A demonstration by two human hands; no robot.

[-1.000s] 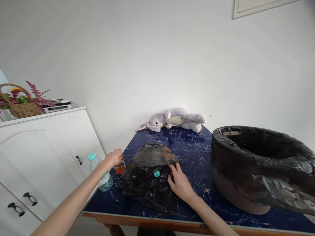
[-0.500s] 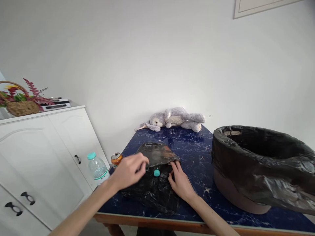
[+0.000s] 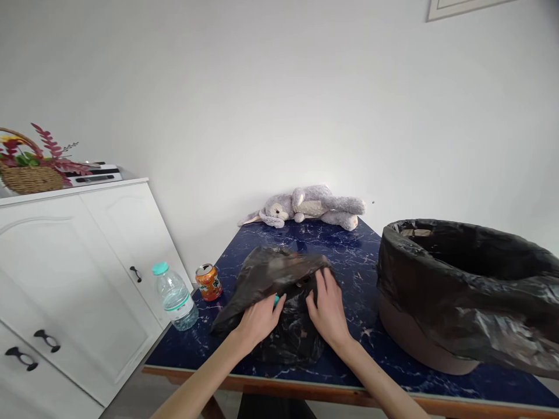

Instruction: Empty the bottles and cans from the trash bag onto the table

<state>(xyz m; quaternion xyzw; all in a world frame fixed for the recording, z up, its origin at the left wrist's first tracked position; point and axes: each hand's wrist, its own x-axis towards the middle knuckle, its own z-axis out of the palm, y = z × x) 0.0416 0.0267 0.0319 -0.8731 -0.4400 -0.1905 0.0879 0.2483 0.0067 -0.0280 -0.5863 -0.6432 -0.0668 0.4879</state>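
A thin black plastic bag [image 3: 283, 340] lies on the blue marbled table in front of me, its mouth towards me. My left hand [image 3: 262, 319] grips the left side of the bag's rim, fingers tucked under the upper layer. At the right side of the mouth, my right hand [image 3: 328, 308] is closed on the rim, fingertips partly under the film. Just beside my left thumb, part of a teal bottle cap [image 3: 276, 299] shows in the opening; what lies deeper in the bag is hidden.
Left of the bag stand a clear bottle [image 3: 177, 299] and an orange can [image 3: 209, 283]. A bag-lined bin [image 3: 430, 337] occupies the table's right side. A plush rabbit [image 3: 305, 208] lies at the back by the wall. White cabinets [image 3: 74, 279] stand at left.
My left hand has come down from above the bag and taken its left rim. The upper layer is now pulled towards me, covering most of the teal cap. My right hand stays at the right rim.
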